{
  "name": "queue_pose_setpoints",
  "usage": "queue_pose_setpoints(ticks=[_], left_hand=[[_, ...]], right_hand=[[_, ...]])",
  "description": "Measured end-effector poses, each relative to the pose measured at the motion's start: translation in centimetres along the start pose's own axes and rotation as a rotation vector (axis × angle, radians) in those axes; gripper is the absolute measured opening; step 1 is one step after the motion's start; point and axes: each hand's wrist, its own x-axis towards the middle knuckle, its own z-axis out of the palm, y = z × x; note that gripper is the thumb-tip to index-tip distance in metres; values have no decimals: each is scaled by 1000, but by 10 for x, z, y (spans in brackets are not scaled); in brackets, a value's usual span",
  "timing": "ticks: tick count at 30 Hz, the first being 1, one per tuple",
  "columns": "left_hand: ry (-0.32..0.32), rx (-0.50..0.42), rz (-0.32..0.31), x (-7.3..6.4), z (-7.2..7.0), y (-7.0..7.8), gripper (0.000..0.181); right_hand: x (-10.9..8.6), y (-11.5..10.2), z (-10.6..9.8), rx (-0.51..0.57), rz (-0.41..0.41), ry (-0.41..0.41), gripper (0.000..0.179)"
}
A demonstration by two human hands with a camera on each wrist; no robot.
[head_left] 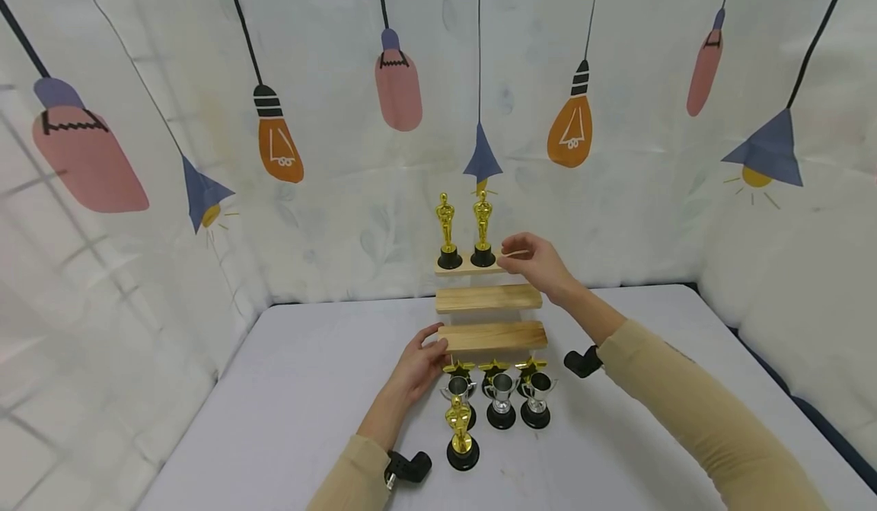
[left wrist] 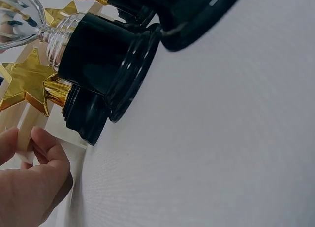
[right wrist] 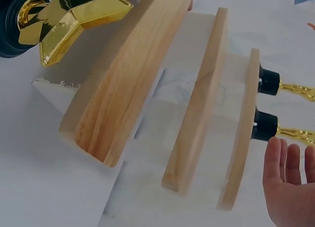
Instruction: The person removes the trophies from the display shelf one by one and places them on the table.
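A stepped rack has three wooden shelves. At the left end of the lowest shelf [head_left: 493, 336], my left hand [head_left: 415, 366] pinches the board's edge between thumb and fingers, as the left wrist view shows. Two gold figure statuettes on black bases, a left one [head_left: 446, 225] and a right one [head_left: 483, 225], stand upright on the top shelf [head_left: 457, 272]. Beside the right statuette is my right hand [head_left: 541, 267], its fingers loosely extended and holding nothing. Fingertips come close to that statuette's base [right wrist: 265, 125] in the right wrist view; whether they touch it I cannot tell.
In front of the rack, silver cup trophies [head_left: 502, 403] stand before gold star trophies [head_left: 493, 369] on the white table [head_left: 329, 389]. Nearest me is another gold statuette [head_left: 460, 431]. The middle shelf [head_left: 489, 298] lies between the other boards. A lamp-patterned cloth [head_left: 329, 229] hangs behind.
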Motion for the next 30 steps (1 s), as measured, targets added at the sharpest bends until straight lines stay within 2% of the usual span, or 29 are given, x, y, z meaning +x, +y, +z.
queue_pose_setpoints(ticks=[17,30], left_hand=[[3,-7,-1,1,-1,-1,55],[-1,-3,-1,2,-2,-2,55]], right_hand=[[16,10,1,-61,14,50,39],[27,13,4,-49,20,16,41]])
